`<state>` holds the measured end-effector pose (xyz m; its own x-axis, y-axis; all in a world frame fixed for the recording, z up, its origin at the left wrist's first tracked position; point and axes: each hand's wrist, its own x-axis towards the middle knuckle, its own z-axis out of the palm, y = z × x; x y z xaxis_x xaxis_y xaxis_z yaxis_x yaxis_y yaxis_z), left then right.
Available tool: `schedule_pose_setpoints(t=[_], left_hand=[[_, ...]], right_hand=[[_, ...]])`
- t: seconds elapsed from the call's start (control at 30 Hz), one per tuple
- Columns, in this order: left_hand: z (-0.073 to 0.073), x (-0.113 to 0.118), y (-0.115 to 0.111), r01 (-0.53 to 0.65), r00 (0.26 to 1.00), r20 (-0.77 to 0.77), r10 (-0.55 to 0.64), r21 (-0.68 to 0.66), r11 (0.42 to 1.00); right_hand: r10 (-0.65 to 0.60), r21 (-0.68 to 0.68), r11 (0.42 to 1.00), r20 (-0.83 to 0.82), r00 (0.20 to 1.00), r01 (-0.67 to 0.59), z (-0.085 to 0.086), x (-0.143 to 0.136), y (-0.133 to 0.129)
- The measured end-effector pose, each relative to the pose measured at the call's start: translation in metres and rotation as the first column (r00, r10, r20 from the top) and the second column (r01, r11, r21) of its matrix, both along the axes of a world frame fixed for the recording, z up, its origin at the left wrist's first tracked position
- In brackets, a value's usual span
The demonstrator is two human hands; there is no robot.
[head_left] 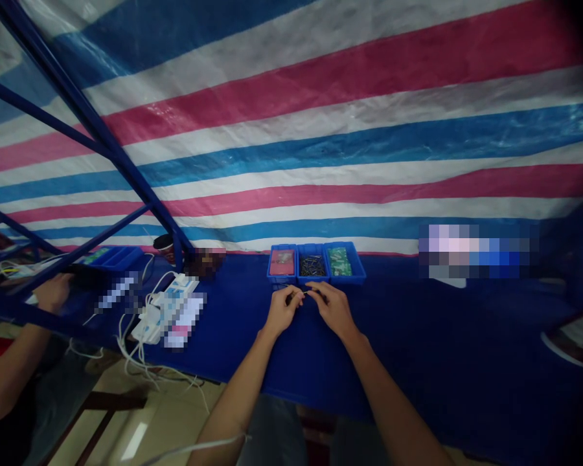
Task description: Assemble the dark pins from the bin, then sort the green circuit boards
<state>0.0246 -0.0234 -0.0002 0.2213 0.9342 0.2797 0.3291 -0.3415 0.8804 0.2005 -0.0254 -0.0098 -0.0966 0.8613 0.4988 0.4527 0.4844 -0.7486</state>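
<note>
Piece (306, 293) thin, pale, too small to identify; both hands (282, 310) (335, 310) pinched on it, nearly meeting.

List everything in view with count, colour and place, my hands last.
Table: one, blue, across the middle
Striped sheet: one, red, white and blue, behind the table
Frame bars: several, blue, left
Bins: three, blue, side by side on the table
Flat pieces: uncounted, reddish, left bin
Thin metal-looking pieces: many, dark, middle bin
Small pieces: several, green, right bin
Power strip: one or more, white, left
Cables: several, white, left
Container: one, dark, beside a bar
Tray: one, blue, far left
Co-worker's hand: one, bare, far left
Round-edged item: one, pale-rimmed, far right
Pixelated patches: several, mixed, both sides
Left hand: one, bare, pinching a thin piece
Right hand: one, bare, pinching it too
</note>
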Motion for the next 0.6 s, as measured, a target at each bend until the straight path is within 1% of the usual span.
schedule_pose_setpoints(t=[0.07, 0.2, 0.33, 0.6], left_hand=[[0.0005, 0.0000, -0.0004, 0.008, 1.000, -0.011, -0.008, 0.001, 1.000], [0.0016, 0.0008, -0.0005, 0.016, 1.000, -0.015, -0.016, -0.003, 1.000], [0.0023, 0.0017, -0.0003, 0.021, 1.000, -0.006, -0.022, -0.005, 1.000], [0.0036, 0.0026, -0.0006, 0.007, 1.000, -0.029, -0.007, -0.003, 1.000]], right_hand=[[0.018, 0.028, 0.999, 0.024, 1.000, -0.019, -0.0005, -0.0004, -0.0011], [0.054, 0.033, 0.998, 0.059, 0.997, -0.056, -0.0017, -0.0018, -0.0027], [0.029, 0.045, 0.998, 0.097, 0.995, -0.034, -0.0013, -0.0026, -0.0033], [0.000, 0.013, 1.000, 0.189, 0.982, -0.002, 0.0019, -0.0037, -0.0050]])
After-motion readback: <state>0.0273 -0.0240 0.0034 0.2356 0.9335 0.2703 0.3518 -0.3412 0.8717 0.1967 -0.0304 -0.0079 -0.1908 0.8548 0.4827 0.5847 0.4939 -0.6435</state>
